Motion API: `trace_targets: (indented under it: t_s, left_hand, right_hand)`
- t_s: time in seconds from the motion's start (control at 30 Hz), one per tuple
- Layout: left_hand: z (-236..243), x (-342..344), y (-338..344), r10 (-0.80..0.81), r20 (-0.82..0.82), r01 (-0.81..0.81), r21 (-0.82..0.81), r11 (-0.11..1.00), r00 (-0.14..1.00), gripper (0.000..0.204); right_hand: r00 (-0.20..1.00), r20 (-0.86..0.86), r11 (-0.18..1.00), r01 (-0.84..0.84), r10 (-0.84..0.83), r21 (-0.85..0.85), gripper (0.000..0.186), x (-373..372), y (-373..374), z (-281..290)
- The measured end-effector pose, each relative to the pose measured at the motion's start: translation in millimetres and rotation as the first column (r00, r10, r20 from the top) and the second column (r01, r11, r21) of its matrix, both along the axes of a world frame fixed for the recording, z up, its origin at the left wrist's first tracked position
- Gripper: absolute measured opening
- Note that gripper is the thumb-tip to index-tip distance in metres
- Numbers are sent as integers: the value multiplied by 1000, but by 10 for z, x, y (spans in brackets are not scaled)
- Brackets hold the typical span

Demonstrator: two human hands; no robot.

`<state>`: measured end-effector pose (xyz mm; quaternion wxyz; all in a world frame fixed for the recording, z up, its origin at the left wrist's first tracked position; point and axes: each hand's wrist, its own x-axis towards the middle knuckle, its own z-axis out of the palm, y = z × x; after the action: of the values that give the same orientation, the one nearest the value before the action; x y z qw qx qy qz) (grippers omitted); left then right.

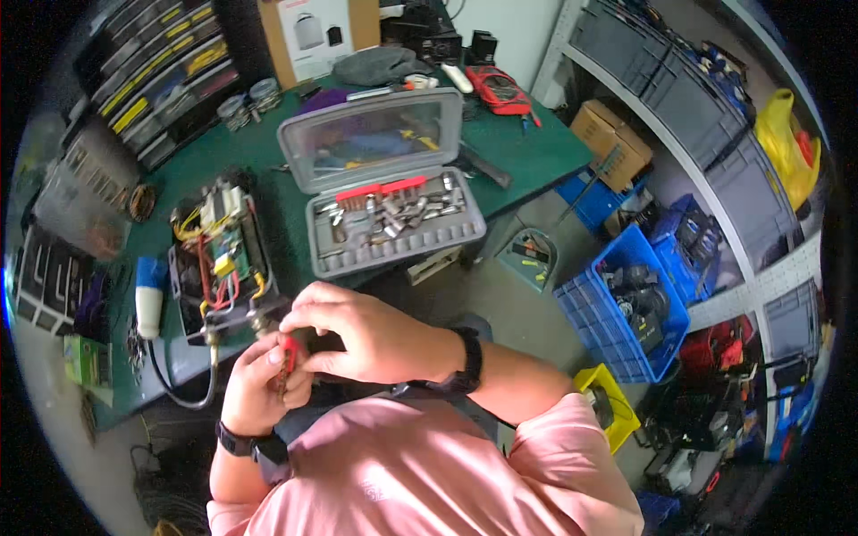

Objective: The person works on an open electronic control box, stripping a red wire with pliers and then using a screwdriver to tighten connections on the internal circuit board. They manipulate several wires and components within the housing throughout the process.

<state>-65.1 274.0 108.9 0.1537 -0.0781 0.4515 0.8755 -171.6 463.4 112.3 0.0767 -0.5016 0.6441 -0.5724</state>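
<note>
Work looks partway along: a small red piece (290, 347) is in hand, an electronics unit (228, 250) lies uncovered with its wiring bare, and a grey socket case (398, 243) stands open; the unit's cover is not fitted and the case's lid is not down. The piece is narrow, bright red above and darker below, held upright before the person's chest, its finer detail too small to tell. The left hand (259, 386) has its fingers curled closed around it. The right hand (371, 335) bends over its top, thumb and forefinger partly parted; whether they grip anything cannot be told. Beyond, on the green table (527, 170), the unit sits left, the case ahead, a red meter (498, 90) farther back
</note>
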Motion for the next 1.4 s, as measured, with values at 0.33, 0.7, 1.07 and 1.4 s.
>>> trace_targets:
  t_s: [0.33, 0.7, 1.07, 1.4]
  left_hand:
    - [9, 4, -15, 75, -118, -79, -27, 997, 990, 35]
    - [-152, 136, -140, 113, -43, -111, 36, 993, 993, 26]
    - [-128, 386, -476, 184, -27, -185, -36, 982, 983, 26]
    - [-296, 1020, -1066, 412, -87, -410, 39, 911, 907, 20]
  right_hand:
    - [770, 33, 756, 617, -638, 216, 17, -1120, 1633, 420]
    - [634, -495, 417, 769, -594, 484, 30, -2119, 1815, 29]
    - [558, -651, 724, 690, -515, 18, 18, -1944, 407, 1483]
    - [532, -567, 229, 570, 629, 789, 32, -2000, -2285, 1228]
